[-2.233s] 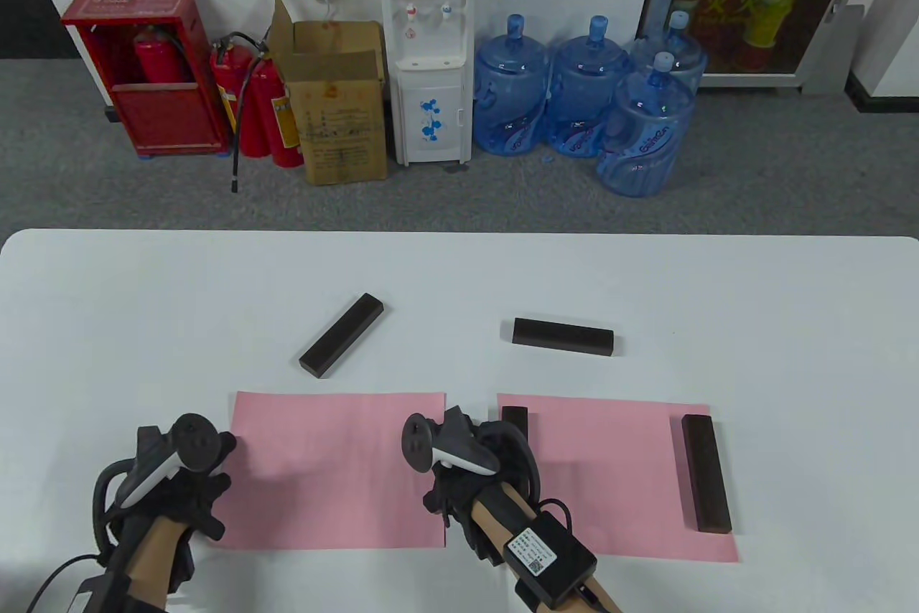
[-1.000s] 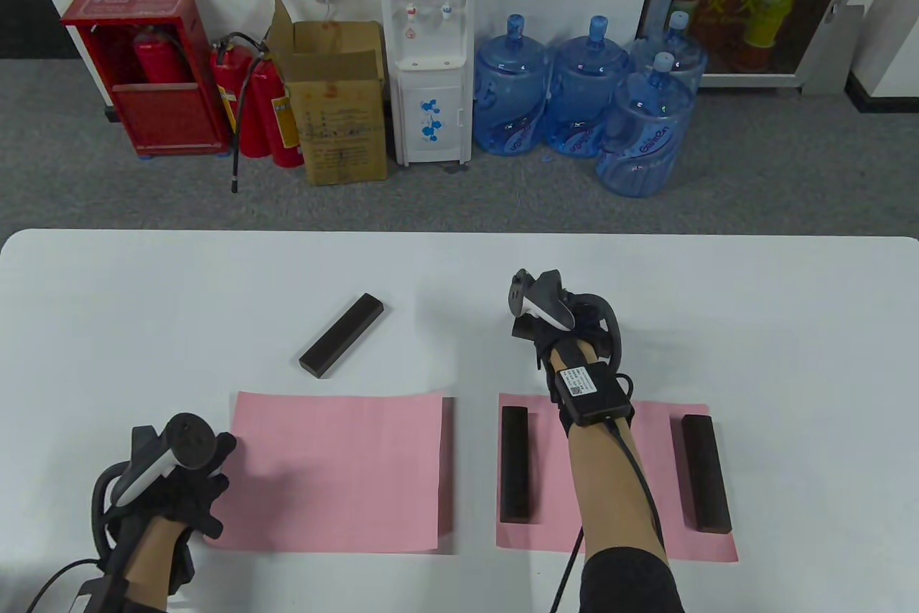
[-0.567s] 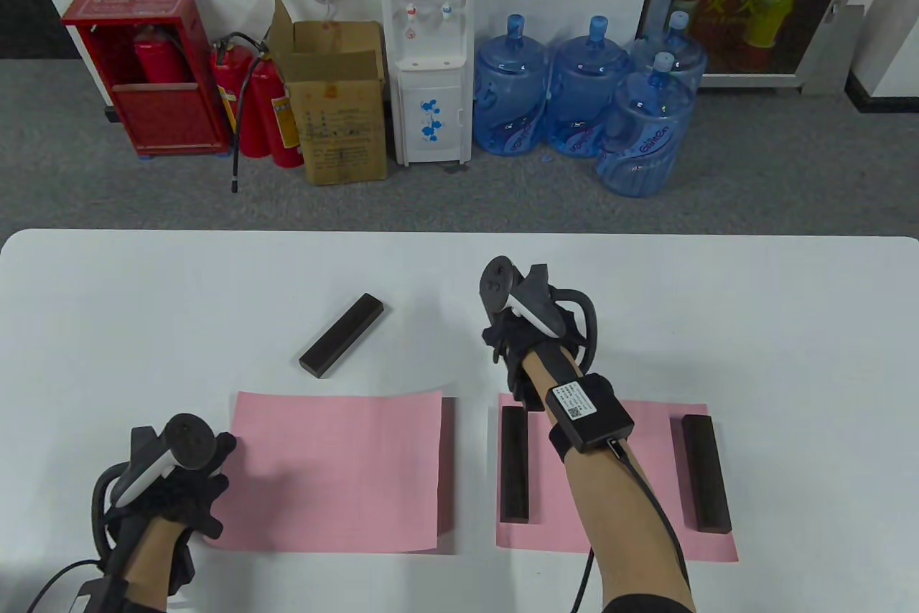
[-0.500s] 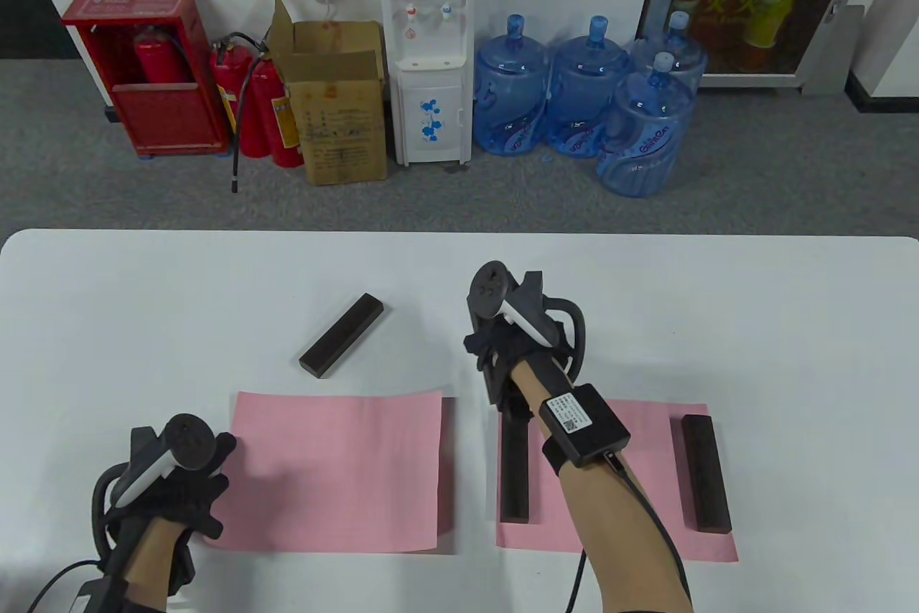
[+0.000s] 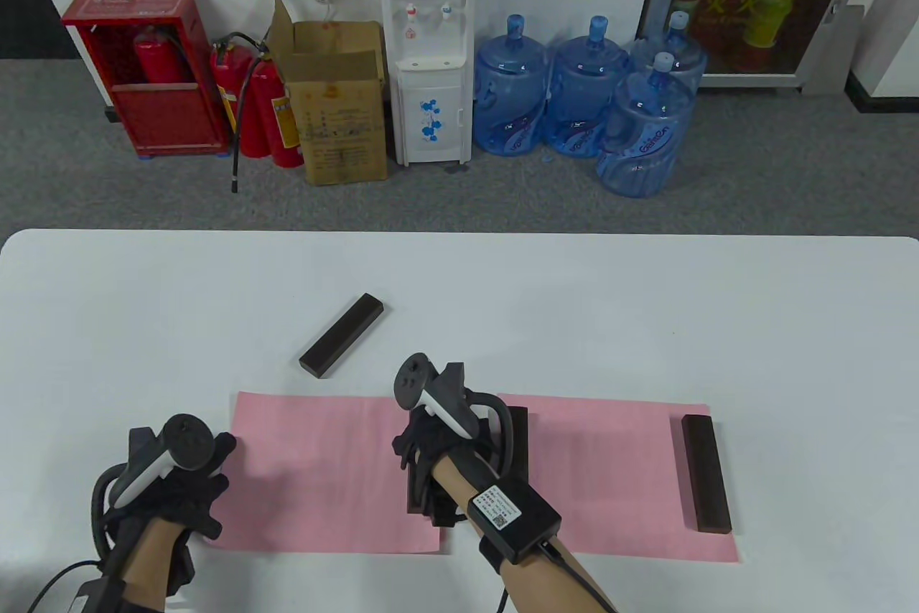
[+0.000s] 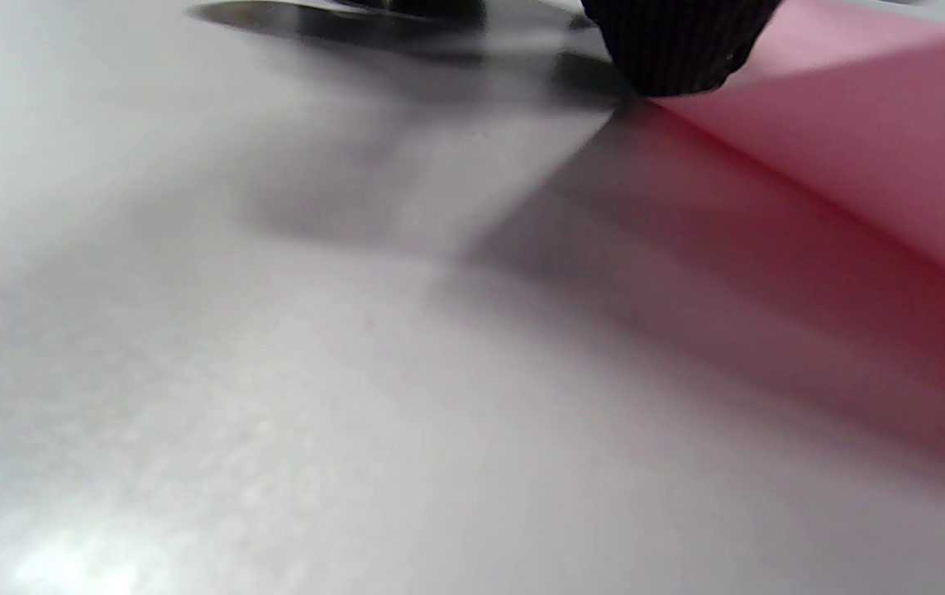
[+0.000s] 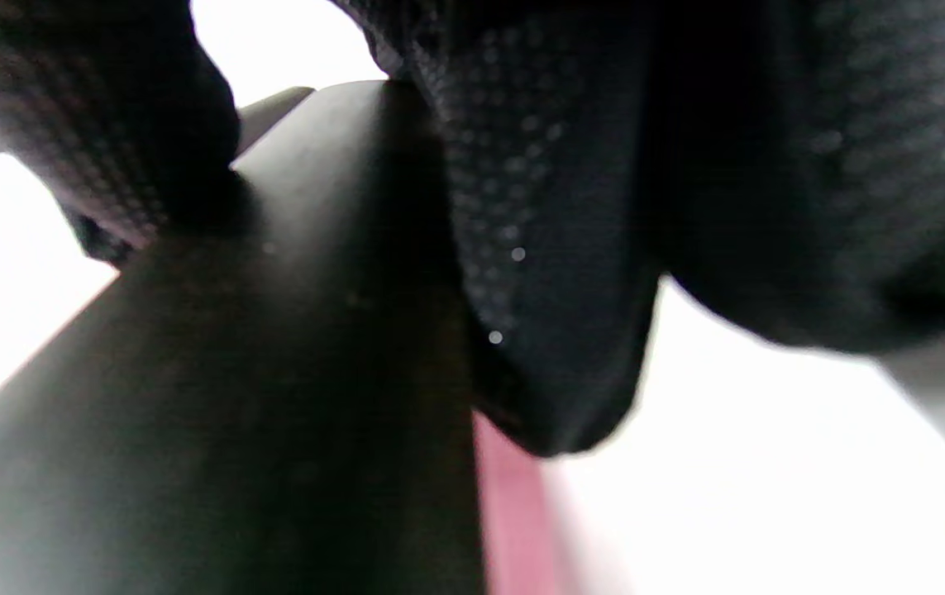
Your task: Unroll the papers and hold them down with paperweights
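Now, line by line:
Right hand (image 5: 431, 451): grips a dark wooden paperweight bar (image 5: 415, 491) over the right edge of the left pink sheet (image 5: 323, 469); whether the bar touches the paper cannot be told. In the right wrist view the gloved fingers (image 7: 546, 248) wrap over the bar's dark face (image 7: 274, 397), with a strip of pink below.
Left hand (image 5: 183, 491): rests on the left edge of the left pink sheet, pressing it to the white table (image 5: 143, 319); the left wrist view shows one gloved fingertip (image 6: 675, 49) down at the sheet's edge (image 6: 852, 165). How far the fingers are spread cannot be told.
Right pink sheet (image 5: 610, 476): lies flat just beside the left one, a second paperweight (image 5: 706, 473) lying along its right edge and a third bar (image 5: 518, 437) at its left edge, mostly hidden behind the right hand's tracker.
Spare paperweight (image 5: 341, 345): lies at a slant on bare table, beyond the left sheet and apart from it.
Floor behind the table: a water dispenser (image 5: 427, 60), blue water jugs (image 5: 581, 96), a cardboard box (image 5: 337, 103) and red fire extinguishers (image 5: 258, 103).
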A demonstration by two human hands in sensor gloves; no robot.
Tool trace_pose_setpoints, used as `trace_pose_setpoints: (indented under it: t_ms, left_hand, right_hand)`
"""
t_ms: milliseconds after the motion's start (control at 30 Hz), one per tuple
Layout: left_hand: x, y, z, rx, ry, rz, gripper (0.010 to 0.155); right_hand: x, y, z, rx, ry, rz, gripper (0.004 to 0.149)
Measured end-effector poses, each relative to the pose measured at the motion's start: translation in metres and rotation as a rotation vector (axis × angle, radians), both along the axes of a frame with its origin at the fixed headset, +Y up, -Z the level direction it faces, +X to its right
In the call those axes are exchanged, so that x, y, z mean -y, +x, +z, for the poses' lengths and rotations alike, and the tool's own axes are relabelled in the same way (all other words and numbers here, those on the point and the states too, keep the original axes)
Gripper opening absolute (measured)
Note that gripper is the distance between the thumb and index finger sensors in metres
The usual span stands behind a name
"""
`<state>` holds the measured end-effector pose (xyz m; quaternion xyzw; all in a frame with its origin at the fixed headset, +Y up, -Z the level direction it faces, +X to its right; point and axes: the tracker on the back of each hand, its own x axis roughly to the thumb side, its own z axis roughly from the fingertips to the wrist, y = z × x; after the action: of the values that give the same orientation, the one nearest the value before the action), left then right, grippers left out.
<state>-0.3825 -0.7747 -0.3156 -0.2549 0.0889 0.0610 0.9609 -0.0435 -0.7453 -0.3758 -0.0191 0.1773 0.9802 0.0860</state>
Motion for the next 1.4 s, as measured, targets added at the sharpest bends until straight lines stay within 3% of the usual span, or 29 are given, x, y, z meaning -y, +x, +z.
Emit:
trace_pose_setpoints:
  t_ms: [100, 500, 600, 700, 867, 1000, 1100, 1233, 1400]
  left_hand:
    - [0.000, 0.000, 0.000, 0.000, 0.000, 0.002, 0.061]
    - [0.001, -0.001, 0.000, -0.004, 0.000, 0.009, 0.061]
    - [0.001, -0.001, 0.000, -0.004, -0.001, 0.010, 0.061]
    - [0.001, -0.001, 0.000, -0.006, -0.001, 0.015, 0.061]
    - [0.001, -0.001, 0.001, -0.007, -0.002, 0.014, 0.061]
    - [0.001, -0.001, 0.001, -0.008, -0.004, 0.015, 0.061]
    - [0.001, -0.001, 0.001, -0.010, -0.006, 0.014, 0.061]
    - [0.001, -0.001, 0.000, -0.007, -0.008, 0.006, 0.061]
    - [0.001, 0.000, 0.000, -0.006, -0.011, 0.001, 0.061]
  right_hand:
    - [0.011, -0.005, 0.001, 0.002, 0.007, 0.071, 0.090]
    - [0.013, -0.016, 0.005, -0.025, 0.032, 0.202, 0.091]
    - [0.005, -0.012, 0.008, -0.036, 0.029, 0.210, 0.090]
    - [-0.020, 0.000, 0.009, -0.057, 0.087, 0.171, 0.089]
    - [-0.071, 0.049, 0.010, -0.047, 0.198, 0.170, 0.087]
    - [-0.084, 0.108, 0.012, -0.017, 0.305, 0.242, 0.086]
    - [-0.075, 0.154, 0.017, -0.001, 0.353, 0.275, 0.085]
    - [-0.042, 0.210, 0.029, 0.001, 0.349, 0.267, 0.083]
    - [-0.014, 0.246, 0.043, 0.036, 0.384, 0.173, 0.081]
